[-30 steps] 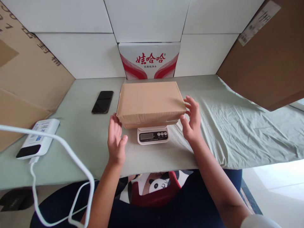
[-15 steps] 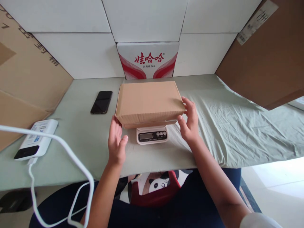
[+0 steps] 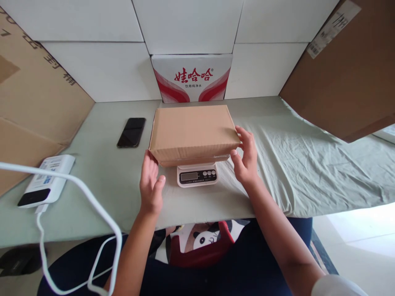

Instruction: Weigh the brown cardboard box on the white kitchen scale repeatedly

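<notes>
Power bank (image 3: pixel 46 179): well to the left of the left hand, on the table (image 3: pixel 101 172), its white cable (image 3: pixel 92 205) looping toward the person's lap; a sweep of that arm could snag the loop and drag the bank off the edge.
Phone (image 3: pixel 131 132): lying flat, ahead and left of the left hand, apart from it; a box sliding leftward could land on it.
Left hand (image 3: pixel 151 183): grip spread, palm turned inward, fingertips at the near-left lower corner of the cardboard box; whether they touch it or stop just short, I cannot tell.
Cardboard box (image 3: pixel 193 131): lying flat on the scale between the two hands, far wider than the platform, overhanging on both sides; uneven pressure from either hand could tip it or slide it off.
Scale (image 3: pixel 197 176): just ahead of both hands, only its front panel showing; any hand resting on the box would falsify the reading.
Right hand (image 3: pixel 245 158): grip spread, fingers against the box's right end near the front corner; a push from here could skew the box.
Cloth (image 3: pixel 308 164): wrinkled, right of the right hand.
</notes>
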The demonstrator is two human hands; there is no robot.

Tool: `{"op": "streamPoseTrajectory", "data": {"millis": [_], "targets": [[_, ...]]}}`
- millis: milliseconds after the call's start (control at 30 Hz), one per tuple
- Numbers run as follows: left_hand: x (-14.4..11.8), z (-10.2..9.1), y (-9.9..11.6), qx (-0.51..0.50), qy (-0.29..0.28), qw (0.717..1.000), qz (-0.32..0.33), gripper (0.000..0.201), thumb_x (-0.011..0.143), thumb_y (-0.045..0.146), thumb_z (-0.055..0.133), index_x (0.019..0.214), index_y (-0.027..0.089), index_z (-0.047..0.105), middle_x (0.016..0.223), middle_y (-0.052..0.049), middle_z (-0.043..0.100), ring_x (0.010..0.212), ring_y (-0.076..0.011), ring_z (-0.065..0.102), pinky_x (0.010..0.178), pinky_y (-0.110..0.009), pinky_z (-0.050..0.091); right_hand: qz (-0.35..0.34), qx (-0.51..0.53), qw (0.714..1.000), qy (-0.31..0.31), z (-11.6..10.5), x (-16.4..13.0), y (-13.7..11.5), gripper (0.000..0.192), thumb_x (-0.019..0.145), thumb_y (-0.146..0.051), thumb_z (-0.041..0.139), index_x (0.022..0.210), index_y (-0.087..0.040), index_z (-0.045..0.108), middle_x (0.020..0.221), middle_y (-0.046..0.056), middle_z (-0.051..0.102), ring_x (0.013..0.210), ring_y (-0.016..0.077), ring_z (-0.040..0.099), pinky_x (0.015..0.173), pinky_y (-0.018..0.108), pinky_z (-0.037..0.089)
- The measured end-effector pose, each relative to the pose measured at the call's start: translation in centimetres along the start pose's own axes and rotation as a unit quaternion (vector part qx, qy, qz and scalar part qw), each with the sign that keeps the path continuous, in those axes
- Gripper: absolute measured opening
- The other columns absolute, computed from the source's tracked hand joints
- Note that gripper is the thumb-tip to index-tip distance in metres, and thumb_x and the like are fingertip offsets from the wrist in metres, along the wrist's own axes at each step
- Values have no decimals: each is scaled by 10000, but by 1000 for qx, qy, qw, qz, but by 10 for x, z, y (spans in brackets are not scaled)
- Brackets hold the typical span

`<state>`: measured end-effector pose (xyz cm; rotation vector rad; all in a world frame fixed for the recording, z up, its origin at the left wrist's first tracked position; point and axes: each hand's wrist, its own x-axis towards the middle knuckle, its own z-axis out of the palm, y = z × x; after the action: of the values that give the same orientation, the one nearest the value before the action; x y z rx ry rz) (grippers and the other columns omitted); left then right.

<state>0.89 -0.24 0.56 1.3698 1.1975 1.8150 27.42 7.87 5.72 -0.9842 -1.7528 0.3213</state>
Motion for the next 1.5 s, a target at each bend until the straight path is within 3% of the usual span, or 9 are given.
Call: {"op": "streamPoseTrajectory", "data": {"millis": [533,1167,1500], "targets": [[-1,1,1,-14,-2,1000,-1,751,891,423,697,1580,327,412,1688,-62,363,1574,-328,293,1295,-474,244,-7,11,1000,4,1,0,0,533,992,-580,454,1461,-326,463,1341,115,566,1205,301,587,871,470,594],[-3,1,0,-11,-3,1000,-8,768,893,417,696,1590,313,393,1688,-86,357,1574,-340,283,1300,-501,219,-1,8,1000,8,2,-2,2,556,994,-587,444,1483,-322,450,1368,116,568,1219,310,593,883,489,597],[-5,0,-2,-12,-2,999,-37,776,908,416,676,1603,261,370,1703,-95,316,1581,-342,250,1311,-491,191,50,70,995,-45,6,-4,4,674,1018,-576,402,1620,-330,226,1609,105,469,1360,310,579,1038,524,568]]}}
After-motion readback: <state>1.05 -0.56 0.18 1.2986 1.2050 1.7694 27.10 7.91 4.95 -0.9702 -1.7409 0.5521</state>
